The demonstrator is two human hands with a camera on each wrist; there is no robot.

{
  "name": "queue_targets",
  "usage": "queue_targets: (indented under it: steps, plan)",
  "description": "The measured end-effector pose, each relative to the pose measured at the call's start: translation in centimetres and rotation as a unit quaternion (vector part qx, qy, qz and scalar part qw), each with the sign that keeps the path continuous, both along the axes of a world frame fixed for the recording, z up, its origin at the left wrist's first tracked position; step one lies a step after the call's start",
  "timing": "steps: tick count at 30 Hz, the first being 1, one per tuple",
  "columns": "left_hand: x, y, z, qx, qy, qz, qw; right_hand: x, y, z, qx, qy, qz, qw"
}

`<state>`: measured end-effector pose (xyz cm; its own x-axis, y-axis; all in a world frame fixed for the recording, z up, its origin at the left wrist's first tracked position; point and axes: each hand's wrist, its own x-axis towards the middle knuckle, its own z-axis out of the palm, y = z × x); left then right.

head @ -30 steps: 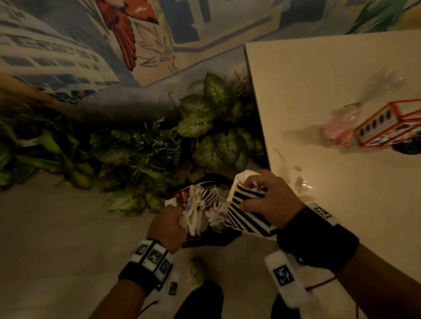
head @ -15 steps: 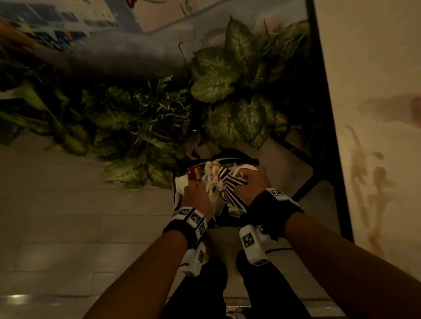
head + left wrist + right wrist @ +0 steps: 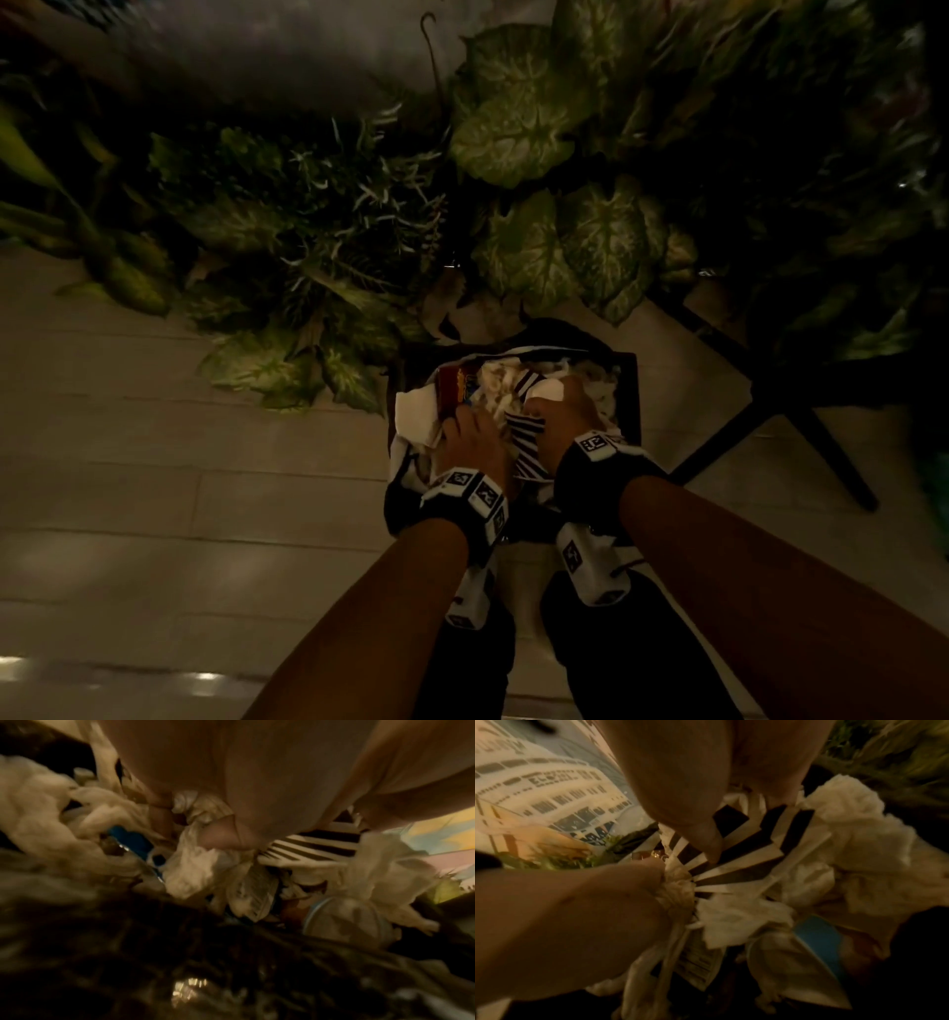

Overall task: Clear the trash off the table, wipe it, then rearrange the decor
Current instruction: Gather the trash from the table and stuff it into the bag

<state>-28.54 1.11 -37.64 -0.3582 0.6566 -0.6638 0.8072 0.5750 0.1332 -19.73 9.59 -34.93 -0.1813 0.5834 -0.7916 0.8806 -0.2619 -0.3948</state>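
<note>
Hands meet over a dark trash bin (image 3: pixel 629 390) near leafy plants (image 3: pixel 518 133). Left hand (image 3: pixel 475 442) clutches crumpled white napkins (image 3: pixel 197 866); right hand (image 3: pixel 562 416) curls around a black-and-white striped paper box (image 3: pixel 746 850), both low over the bin's trash.

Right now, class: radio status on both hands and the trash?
Left hand grips crumpled tissue. Right hand grips striped paper. Both over the bin, nothing blocking.

The left hand (image 3: pixel 475 444) and right hand (image 3: pixel 562 421) covered much of the crumpled trash (image 3: pixel 495 393), hiding their fingers from the head view. Print on a label (image 3: pixel 698 966) was too blurred to read. The bin (image 3: pixel 629 395) showed only dark edges.
</note>
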Motion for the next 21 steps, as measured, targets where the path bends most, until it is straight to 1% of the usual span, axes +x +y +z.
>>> queue_targets:
  steps: [1, 2, 4, 6, 7, 8, 10, 11, 13, 14, 16, 21]
  plan:
    - [0.1, 0.0, -0.6, -0.002, -0.002, -0.004, 1.0, -0.1, 0.3, -1.1, 0.011, 0.0, -0.01, 1.0]
    - [0.2, 0.1, -0.7, -0.014, -0.014, -0.014, 1.0, -0.2, 0.4, -1.3, 0.026, -0.003, -0.019, 0.999]
    - [0.0, 0.4, -1.8, -0.01, 0.018, -0.035, 0.999, -0.1, 0.7, -2.8, 0.05, -0.026, -0.002, 0.998]
    - [0.0, 0.5, -2.3, -0.015, -0.018, -0.02, 1.0, -0.1, 0.7, -3.5, 0.026, -0.031, -0.01, 0.999]
    - [0.0, 0.4, -2.2, 0.006, -0.012, -0.033, 0.999, -0.2, 0.6, -3.6, 0.023, -0.035, 0.008, 0.999]
    - [-0.1, 0.5, -1.9, 0.011, -0.024, -0.036, 0.999, -0.2, 0.7, -3.4, 0.022, -0.046, 0.035, 0.998]
    - [-0.4, 0.4, -1.5, 0.006, -0.036, -0.035, 0.999, 0.0, 0.9, -3.4, 0.022, -0.055, 0.033, 0.998]
    - [-0.7, 0.3, -1.3, 0.003, -0.05, -0.033, 0.998, 0.1, 0.8, -3.1, 0.027, -0.053, 0.04, 0.997]
    - [-1.4, 0.3, -0.1, -0.018, -0.068, -0.026, 0.997, 0.3, 0.6, -1.5, 0.029, -0.039, 0.087, 0.995]
    - [-1.5, 0.3, 0.8, -0.021, -0.08, -0.023, 0.996, 0.7, 0.4, -1.1, 0.05, -0.027, 0.093, 0.994]
    - [-1.6, 0.2, 2.4, -0.023, -0.097, -0.026, 0.995, 1.3, 0.1, 0.1, 0.054, 0.002, 0.079, 0.995]
    - [-2.2, 0.2, 7.1, -0.007, -0.115, -0.029, 0.993, 1.5, -0.1, 4.9, 0.069, -0.003, 0.078, 0.995]
